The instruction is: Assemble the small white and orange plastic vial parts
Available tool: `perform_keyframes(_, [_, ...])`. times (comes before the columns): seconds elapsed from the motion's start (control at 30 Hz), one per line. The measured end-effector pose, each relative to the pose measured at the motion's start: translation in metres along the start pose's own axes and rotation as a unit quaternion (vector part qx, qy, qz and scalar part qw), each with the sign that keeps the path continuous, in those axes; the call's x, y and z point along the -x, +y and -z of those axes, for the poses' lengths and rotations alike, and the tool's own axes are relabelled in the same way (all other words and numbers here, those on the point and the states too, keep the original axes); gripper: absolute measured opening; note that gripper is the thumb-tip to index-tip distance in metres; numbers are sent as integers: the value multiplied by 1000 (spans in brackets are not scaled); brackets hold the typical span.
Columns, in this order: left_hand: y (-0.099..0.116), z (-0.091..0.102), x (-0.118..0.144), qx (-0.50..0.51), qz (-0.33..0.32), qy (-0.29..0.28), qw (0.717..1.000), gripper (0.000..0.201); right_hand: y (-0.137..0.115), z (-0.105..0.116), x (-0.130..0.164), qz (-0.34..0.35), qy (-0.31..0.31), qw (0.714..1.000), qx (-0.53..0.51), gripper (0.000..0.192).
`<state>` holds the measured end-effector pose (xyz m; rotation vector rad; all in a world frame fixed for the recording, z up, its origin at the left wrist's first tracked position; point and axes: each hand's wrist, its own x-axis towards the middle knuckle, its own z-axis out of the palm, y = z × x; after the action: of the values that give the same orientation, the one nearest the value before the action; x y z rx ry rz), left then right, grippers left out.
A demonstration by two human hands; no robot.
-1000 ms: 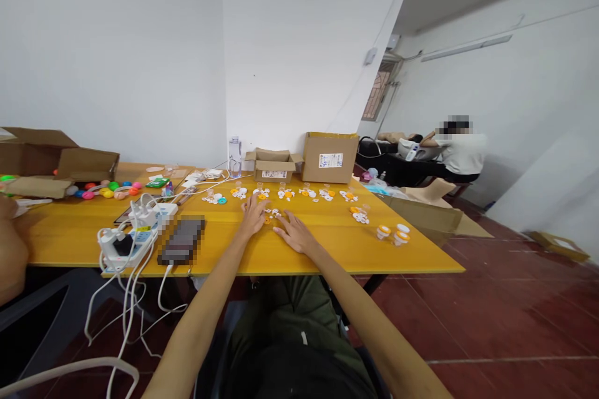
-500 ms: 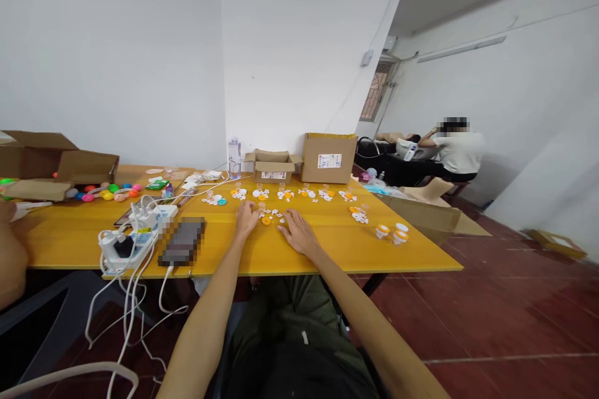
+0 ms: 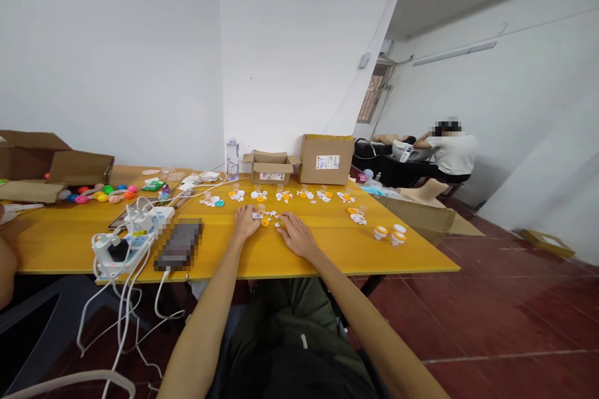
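In front of me on the table lies a small pile of white plastic parts (image 3: 271, 214) with an orange toothed ring (image 3: 265, 222) and a clear cup (image 3: 261, 207). My left hand (image 3: 246, 224) is at the pile's left side, its fingers bent around a white round part (image 3: 255, 216); the grip is small and partly hidden. On the right side, my right hand (image 3: 298, 236) rests low over the table, fingers apart, with the fingertips beside a small white piece (image 3: 277, 224). I see nothing held in it.
Similar piles of parts (image 3: 284, 196) line the table's back. Assembled orange-and-white pieces (image 3: 397, 237) stand right. Behind are a small open carton (image 3: 271, 168), a larger box (image 3: 326, 160) and a bottle (image 3: 233, 159). Left are a phone (image 3: 179, 244) and a power strip (image 3: 135, 243) with cables.
My left hand has shifted slightly down and left, and a white round part now shows at its fingertips. My right hand stays nearly in place. The view has turned a little.
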<state>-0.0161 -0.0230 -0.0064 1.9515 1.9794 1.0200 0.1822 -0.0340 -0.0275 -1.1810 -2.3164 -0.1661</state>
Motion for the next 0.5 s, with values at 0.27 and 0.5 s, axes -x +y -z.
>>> perform_keyframes(0.27, [4,3,16,-43,-131,11,990,19,0,0,-1,-30,-7,999,15,30])
perform_keyframes(0.5, [6,0,16,-75,-139,-4,988,14,7,-3,-1,-19,-1,1000,11,37])
